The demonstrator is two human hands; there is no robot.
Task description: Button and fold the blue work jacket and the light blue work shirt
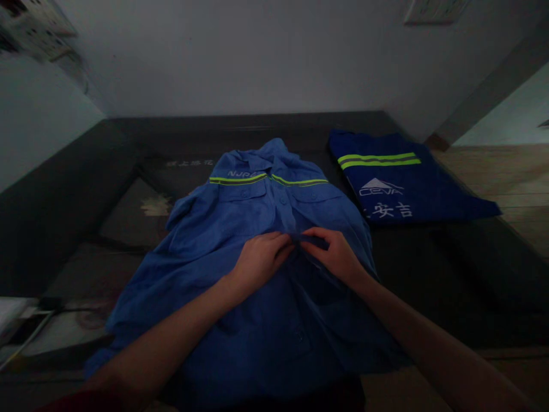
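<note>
A blue work shirt (206, 229) lies front side up, its collar pointing away from me. Yellow-green reflective strips cross its chest above two flap pockets, and the upper buttons are fastened. At the middle of its front placket, my left hand (263, 254) pinches the cloth edge between thumb and fingers. From the other side my right hand (330, 252) pinches the same placket, fingertips almost meeting those of the left. Whatever button lies between them is hidden by the fingers. Lower down, the front edges hang apart, with a button faintly visible.
A folded dark blue garment (386, 183) with a reflective strip and white lettering lies at the right on the dark surface (429, 269). Power strips (38, 34) are at the upper left. A white object (17, 315) with a cable sits at the left edge. A wall stands behind.
</note>
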